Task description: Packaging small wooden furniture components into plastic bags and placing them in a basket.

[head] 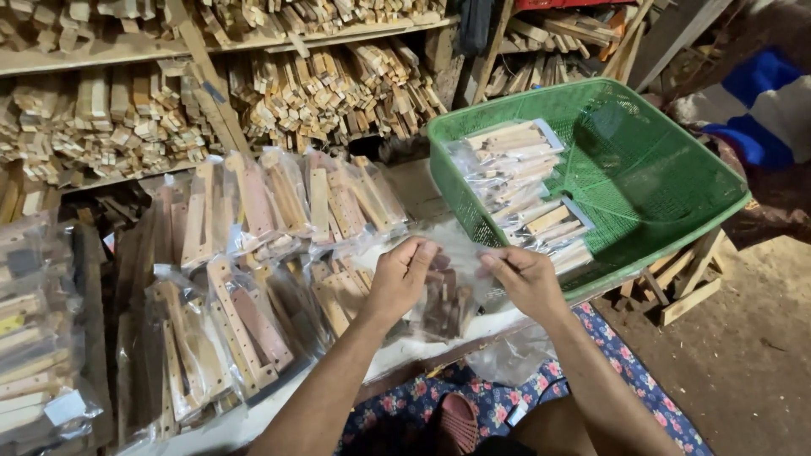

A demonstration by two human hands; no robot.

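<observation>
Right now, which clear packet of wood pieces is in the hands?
The packet of dark brown pieces, pinched at its top between left hand and right hand; the others lie untouched.

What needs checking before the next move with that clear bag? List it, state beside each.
1. Left hand pinches the top edge of the clear plastic bag: ok.
2. Right hand pinches the other side of the top edge: ok.
3. Dark wooden pieces sit inside the bag: ok.
4. Bag mouth sealed: cannot tell.
5. Green basket has bare space beside its packed bags: ok.
6. Basket sits level: not ok, it is tilted.
</observation>
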